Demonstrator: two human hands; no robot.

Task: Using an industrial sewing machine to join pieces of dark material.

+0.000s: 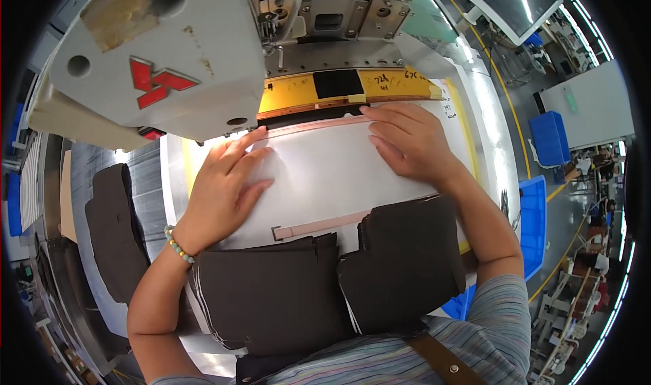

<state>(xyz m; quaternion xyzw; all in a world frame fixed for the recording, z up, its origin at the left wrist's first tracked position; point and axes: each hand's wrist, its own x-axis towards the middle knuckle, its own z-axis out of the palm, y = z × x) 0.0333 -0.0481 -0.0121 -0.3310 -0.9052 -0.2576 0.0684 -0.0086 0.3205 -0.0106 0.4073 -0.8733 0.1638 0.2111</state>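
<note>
Here's the white, smooth, flat surface (312, 185), with two thick stacks of dark, flat, cut pieces, the left stack (264, 293) and the right stack (407, 263), piled along its near edge; plenty appears left to handle. At the far side runs the long yellow bar (298, 90) with handwriting on it, and up to it go both hands! The left hand (230, 181) has its grip released, fingers spread, tips down by the strip's near-left end; the right hand (413, 137), thumb apart from the fingers, clasps nothing visible and sets its fingertips at the other end. Between them, the thin black strip (315, 118) lies along the bar's front edge: placed, by the look of it, though whether anything is fastened can't be told.

Around them, the bulky grey-white machine head (203, 90) looms over the left side, hiding the bar's left end. A further dark stack (112, 229) sits far left, a blue plastic bin (534, 222) right. The stacks crowd the space between the forearms, just behind the slim pinkish strip (325, 226).
</note>
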